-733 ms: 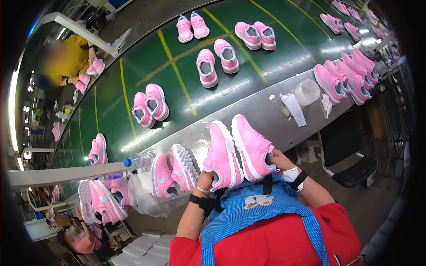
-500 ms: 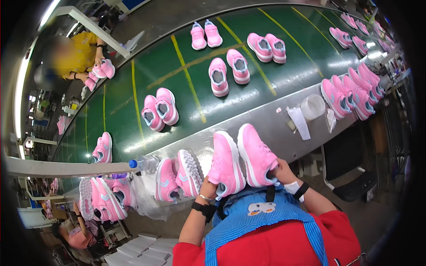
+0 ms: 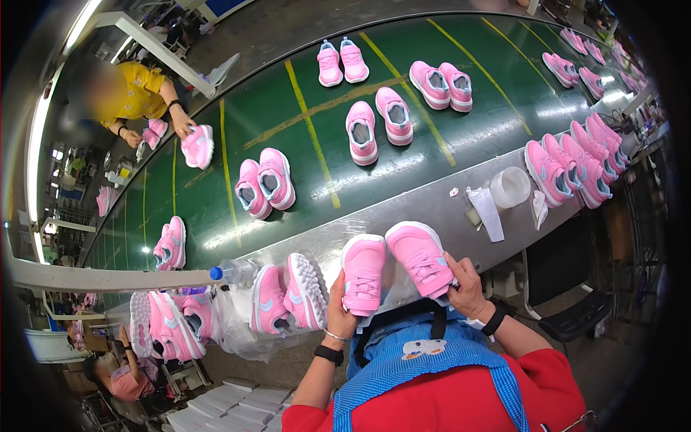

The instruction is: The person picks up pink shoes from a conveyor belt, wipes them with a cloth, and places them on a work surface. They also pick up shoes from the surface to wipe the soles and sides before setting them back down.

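Observation:
Two pink sneakers with white soles are held side by side in front of my apron, toes pointing away from me. My left hand (image 3: pixel 340 309) grips the left sneaker (image 3: pixel 363 277) near its heel. Closed on the heel end of the right sneaker (image 3: pixel 417 253) is my right hand (image 3: pixel 468 289). Laces and uppers of both face up. Just left of my left hand, another pair rests on the metal ledge: one sneaker (image 3: pixel 270 302) shows its light-blue side mark, the other (image 3: pixel 305 294) its ridged sole.
A green conveyor belt (image 3: pixel 302 180) with yellow lines carries several pink pairs. On the metal ledge (image 3: pixel 450 223) are a clear cup (image 3: pixel 509 187), a white strip (image 3: pixel 487 216), a bottle (image 3: pixel 237 271) and a row of sneakers (image 3: pixel 576 162). Across the belt, a co-worker's hand (image 3: pixel 182 122) holds a sneaker.
The two sneakers in my hands have tipped, so their laces now face me and their side soles show less. Across the belt, the co-worker has moved a sneaker rightward over the belt.

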`<state>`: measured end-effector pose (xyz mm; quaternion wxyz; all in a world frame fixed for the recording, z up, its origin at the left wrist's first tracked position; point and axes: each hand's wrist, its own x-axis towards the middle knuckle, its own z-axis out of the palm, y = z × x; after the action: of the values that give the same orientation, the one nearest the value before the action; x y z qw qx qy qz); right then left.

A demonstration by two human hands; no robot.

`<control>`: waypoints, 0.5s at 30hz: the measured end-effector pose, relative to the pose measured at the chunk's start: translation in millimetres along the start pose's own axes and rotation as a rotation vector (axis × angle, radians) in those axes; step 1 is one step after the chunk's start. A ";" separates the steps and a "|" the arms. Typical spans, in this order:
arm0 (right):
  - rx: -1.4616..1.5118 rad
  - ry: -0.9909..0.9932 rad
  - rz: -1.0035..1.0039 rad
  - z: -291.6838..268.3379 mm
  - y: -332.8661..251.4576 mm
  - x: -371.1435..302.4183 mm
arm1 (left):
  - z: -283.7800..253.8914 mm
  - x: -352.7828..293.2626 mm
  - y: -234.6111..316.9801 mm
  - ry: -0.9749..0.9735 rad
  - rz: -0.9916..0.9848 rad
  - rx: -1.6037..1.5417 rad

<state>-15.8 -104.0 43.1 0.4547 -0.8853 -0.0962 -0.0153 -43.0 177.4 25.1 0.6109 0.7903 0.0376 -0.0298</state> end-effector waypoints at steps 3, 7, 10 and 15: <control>-0.094 0.032 -0.055 -2.6 -5.4 7.6 | 1.3 3.3 10.9 0.077 0.114 0.323; -0.156 0.031 -0.081 -1.6 -4.1 15.2 | 8.8 7.5 15.5 0.204 0.160 0.547; -0.208 0.042 -0.072 -0.8 -4.6 21.5 | 18.3 8.8 25.2 0.228 0.143 0.634; -0.383 -0.099 -0.058 23.9 -3.9 38.8 | 37.9 20.6 16.8 0.161 -0.048 0.807</control>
<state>20.1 -76.4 36.6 0.2719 -0.9522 -0.1393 -0.0027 -20.9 136.9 29.8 0.2461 0.9651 0.0889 0.0056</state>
